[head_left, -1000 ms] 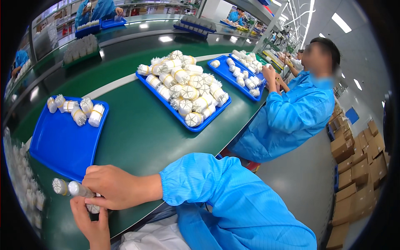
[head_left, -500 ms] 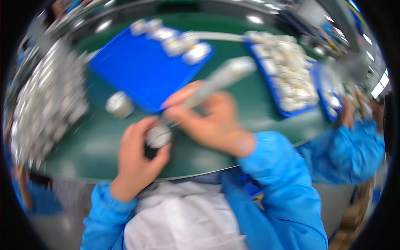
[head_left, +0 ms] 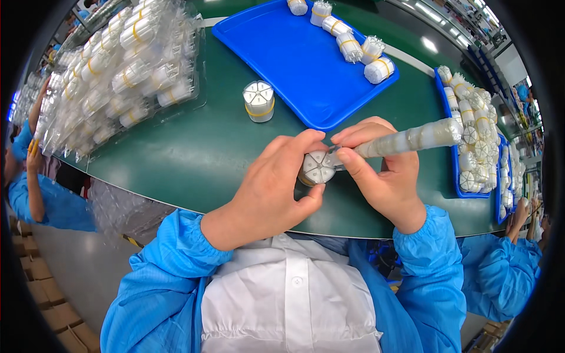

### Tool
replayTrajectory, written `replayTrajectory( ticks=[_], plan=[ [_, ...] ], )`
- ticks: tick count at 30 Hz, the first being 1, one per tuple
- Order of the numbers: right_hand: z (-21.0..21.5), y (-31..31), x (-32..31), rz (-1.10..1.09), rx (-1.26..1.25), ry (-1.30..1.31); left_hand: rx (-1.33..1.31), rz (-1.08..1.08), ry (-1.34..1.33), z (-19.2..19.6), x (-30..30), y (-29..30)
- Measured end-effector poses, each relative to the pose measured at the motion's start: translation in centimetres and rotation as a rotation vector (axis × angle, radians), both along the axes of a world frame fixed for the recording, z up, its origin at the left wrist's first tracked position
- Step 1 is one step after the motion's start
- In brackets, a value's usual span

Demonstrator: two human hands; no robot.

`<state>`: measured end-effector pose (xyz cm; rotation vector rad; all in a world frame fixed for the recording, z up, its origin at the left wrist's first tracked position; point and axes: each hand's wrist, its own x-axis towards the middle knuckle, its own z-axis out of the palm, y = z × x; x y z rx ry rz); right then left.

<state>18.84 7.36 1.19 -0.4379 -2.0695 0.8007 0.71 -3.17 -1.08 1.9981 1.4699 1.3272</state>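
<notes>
My left hand (head_left: 268, 185) curls its thumb and fingers around a round bundle of white wedge-shaped pieces (head_left: 318, 169), its segmented end facing up. In my right hand (head_left: 388, 167) is a tool with a thick, tape-wrapped handle (head_left: 406, 139), pinched near its thin end. That end meets the bundle's right rim; its exact shape is hidden by the fingers. A similar banded bundle (head_left: 259, 102) stands upright on the green table, beyond my left hand. Behind both hands lies a blue tray (head_left: 294, 65) with several banded bundles (head_left: 349, 47) along its right side.
Stacked clear plastic trays of banded bundles (head_left: 126, 70) fill the left side. At right, a blue tray (head_left: 457, 170) is heaped with more bundles, another blue tray beside it. Co-workers in blue sleeves (head_left: 500, 276) sit at both sides. The green table's edge (head_left: 170, 203) curves before me.
The whole view has swung, so the table's things sit farther right in the picture, and the blur is gone. The tool's handle lies flatter. Both hands keep their holds.
</notes>
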Motion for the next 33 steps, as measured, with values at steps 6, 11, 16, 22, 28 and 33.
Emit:
replayTrajectory(
  ticks=[6, 11, 16, 22, 28, 33],
  plan=[
    [-0.2, -0.4, -0.1, 0.006, -0.093, 0.004, 0.053, 0.104, 0.225, 0.0, -0.2, 0.2],
    [0.3, -0.2, 0.3, -0.004, -0.270, 0.112, 0.025, 0.016, 0.061, 0.0, -0.2, -0.1],
    [0.2, -0.5, 0.3, -0.011, -0.223, 0.014, 0.028, -0.018, 0.012, -0.1, -0.1, -0.1],
    [-0.1, -0.6, 0.0, 0.001, -0.129, -0.016, -0.001, 0.033, 0.100, 0.6, 0.0, -0.1],
    [0.6, -0.4, 0.5, 0.018, -0.410, 0.106, 0.043, -0.009, 0.034, 0.0, -0.1, -0.2],
    [-0.1, -0.3, 0.5, 0.024, -0.300, 0.059, 0.025, -0.052, 0.023, 0.0, 0.0, -0.1]
  ],
)
